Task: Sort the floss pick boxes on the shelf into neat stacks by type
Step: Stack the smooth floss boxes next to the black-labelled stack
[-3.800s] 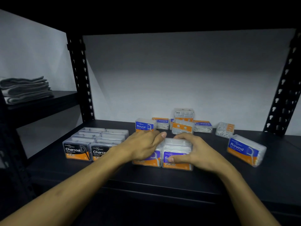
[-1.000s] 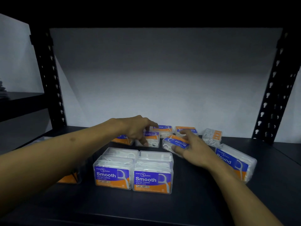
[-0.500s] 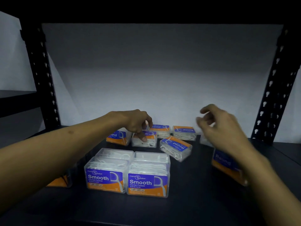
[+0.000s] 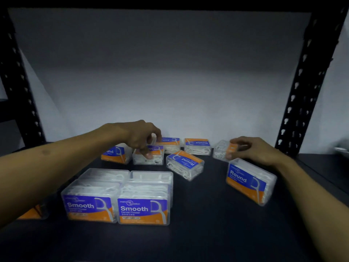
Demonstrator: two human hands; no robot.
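Note:
Clear floss pick boxes with blue and orange labels lie on the black shelf [image 4: 207,214]. The Smooth boxes [image 4: 117,195] stand in a tidy block at the front. My left hand [image 4: 139,137] reaches over them and pinches a small Smooth box [image 4: 151,157] near the back. Beside it stand a Round box [image 4: 115,154] and, at an angle, a loose Round box [image 4: 186,164]. My right hand [image 4: 255,150] grips a small box [image 4: 222,150] at the back right, just behind a large Round box [image 4: 249,180].
Two more Round boxes [image 4: 170,144] [image 4: 197,146] lie against the white back wall. Black perforated uprights [image 4: 306,82] [image 4: 17,82] frame the shelf bay. An orange-labelled box [image 4: 32,212] peeks out under my left forearm at the front left.
My right hand dropped from mid-air onto the small box at the back right and closed on it. My left hand stays on the small box at the back.

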